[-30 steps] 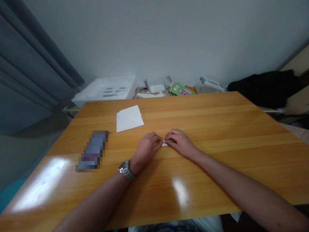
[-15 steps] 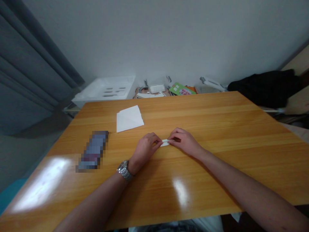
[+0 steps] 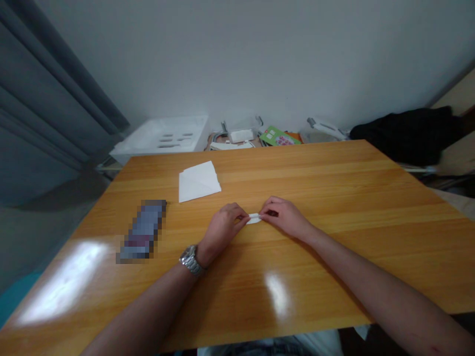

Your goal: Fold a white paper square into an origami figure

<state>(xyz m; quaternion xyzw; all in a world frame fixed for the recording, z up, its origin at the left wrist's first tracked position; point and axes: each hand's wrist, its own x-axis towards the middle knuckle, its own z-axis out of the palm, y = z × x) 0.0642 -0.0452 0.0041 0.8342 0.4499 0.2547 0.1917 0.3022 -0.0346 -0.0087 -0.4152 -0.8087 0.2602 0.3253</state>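
Between my two hands is a small piece of white paper (image 3: 254, 218), narrow and apparently folded, low over the wooden table. My left hand (image 3: 226, 225), with a metal watch (image 3: 191, 260) on its wrist, pinches the paper's left end. At the other end, the thumb and fingers of my right hand (image 3: 284, 217) are closed on it. The fingertips hide both ends of the paper, so its full shape does not show.
A stack of white paper sheets (image 3: 199, 182) lies on the table (image 3: 334, 188) beyond my left hand. Further left is a blurred-out phone-like object (image 3: 144, 231). Behind the far edge are a white foam tray (image 3: 163, 133), a green booklet (image 3: 278, 136) and black cloth (image 3: 404, 133).
The right fingertips have shifted slightly on the paper's right end, and a thin edge seen there earlier is now hidden. My left hand stays almost still.
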